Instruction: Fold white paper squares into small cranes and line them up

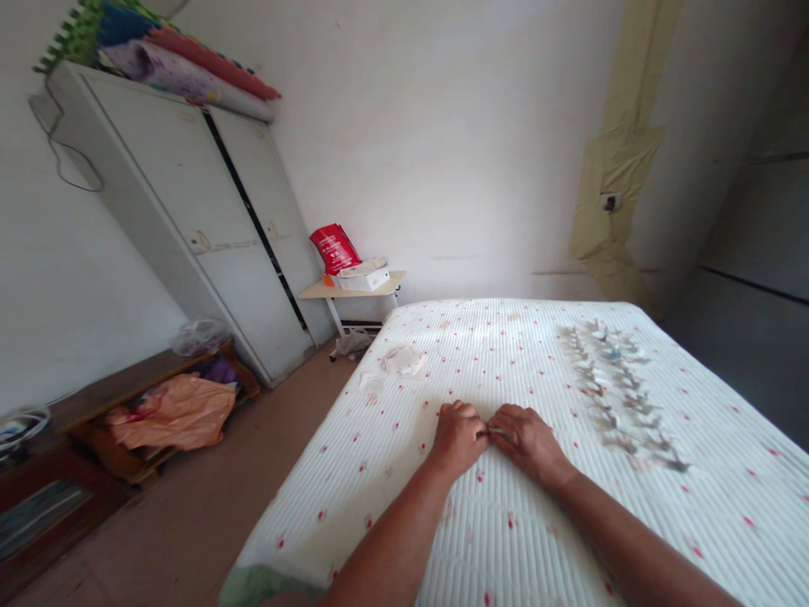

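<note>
My left hand (460, 434) and my right hand (526, 438) meet over the middle of the bed, fingers closed and fingertips nearly touching. Pinched between them is a small piece of paper (497, 431), mostly covered by the fingers, so its folded shape cannot be made out. Rows of small folded paper figures, like origami cranes (612, 384), stand on the bed to the right of my hands. Beyond my left hand lie some loose pale paper sheets (404, 361), one of them flat with print on it.
The bed (468, 523) has a white ribbed cover with red dots. Behind its far left corner stands a small table (316, 291) with a red bag (334, 249) and a white box (365, 279). A grey cabinet (183, 202) and a low wooden shelf (56, 405) are at left.
</note>
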`<action>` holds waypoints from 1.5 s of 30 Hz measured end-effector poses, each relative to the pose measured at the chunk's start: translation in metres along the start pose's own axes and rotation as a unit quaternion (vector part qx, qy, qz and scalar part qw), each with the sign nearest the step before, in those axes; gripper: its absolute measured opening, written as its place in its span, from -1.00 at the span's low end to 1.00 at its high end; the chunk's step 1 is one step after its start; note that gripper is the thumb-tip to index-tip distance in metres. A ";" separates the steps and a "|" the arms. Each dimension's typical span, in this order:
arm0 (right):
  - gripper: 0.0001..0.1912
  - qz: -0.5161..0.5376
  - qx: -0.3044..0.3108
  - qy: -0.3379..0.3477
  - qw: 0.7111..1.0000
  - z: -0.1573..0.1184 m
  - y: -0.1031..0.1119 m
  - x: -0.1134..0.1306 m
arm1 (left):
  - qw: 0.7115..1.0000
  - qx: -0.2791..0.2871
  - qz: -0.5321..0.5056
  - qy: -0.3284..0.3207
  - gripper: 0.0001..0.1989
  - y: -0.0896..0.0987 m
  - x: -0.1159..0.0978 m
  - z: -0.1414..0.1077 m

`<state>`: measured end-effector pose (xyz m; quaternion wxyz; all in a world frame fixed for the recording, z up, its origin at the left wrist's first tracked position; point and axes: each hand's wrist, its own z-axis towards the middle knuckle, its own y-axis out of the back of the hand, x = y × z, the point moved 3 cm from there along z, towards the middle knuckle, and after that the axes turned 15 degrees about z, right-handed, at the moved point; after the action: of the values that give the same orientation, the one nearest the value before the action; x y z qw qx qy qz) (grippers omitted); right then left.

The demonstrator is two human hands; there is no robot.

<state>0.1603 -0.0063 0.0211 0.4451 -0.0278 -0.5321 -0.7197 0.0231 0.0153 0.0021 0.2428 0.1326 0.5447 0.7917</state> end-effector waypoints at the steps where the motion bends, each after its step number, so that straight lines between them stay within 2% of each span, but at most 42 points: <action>1: -0.78 0.001 0.001 0.000 1.000 0.000 -0.001 -0.001 | 1.000 -0.001 0.000 -0.001 -0.95 0.000 0.000 0.000; 15: -0.72 0.009 -0.012 0.017 1.000 0.003 -0.008 -0.008 | 1.000 0.007 -0.013 0.007 -0.97 0.000 0.001 0.001; 21: -0.69 -0.034 -0.008 0.038 0.999 0.003 -0.012 -0.012 | 1.000 0.001 -0.019 0.014 -0.96 0.001 0.001 0.001; 27: -0.71 -0.098 0.013 0.081 0.992 0.005 -0.010 -0.002 | 1.000 0.007 -0.017 0.020 -0.95 -0.001 0.001 0.002; 34: -0.74 -0.135 0.019 0.090 0.987 0.007 -0.013 0.005 | 1.000 0.005 -0.009 0.023 -0.94 -0.001 0.002 0.003; 37: -0.74 -0.094 0.008 0.081 0.992 0.006 -0.010 0.001 | 0.999 0.003 -0.017 0.027 -0.94 0.000 0.002 0.002; 40: -0.79 0.021 -0.020 0.050 0.998 0.002 -0.001 -0.011 | 0.999 0.000 -0.037 0.027 -0.94 0.001 0.001 0.002; 45: -0.76 0.173 -0.091 -0.011 0.981 -0.001 0.011 -0.029 | 0.998 -0.015 -0.054 0.031 -0.96 0.002 0.001 0.002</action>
<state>0.1856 0.0106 0.0144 0.5528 -0.1676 -0.4562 -0.6768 0.0228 0.0162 0.0046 0.2703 0.0747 0.5466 0.7890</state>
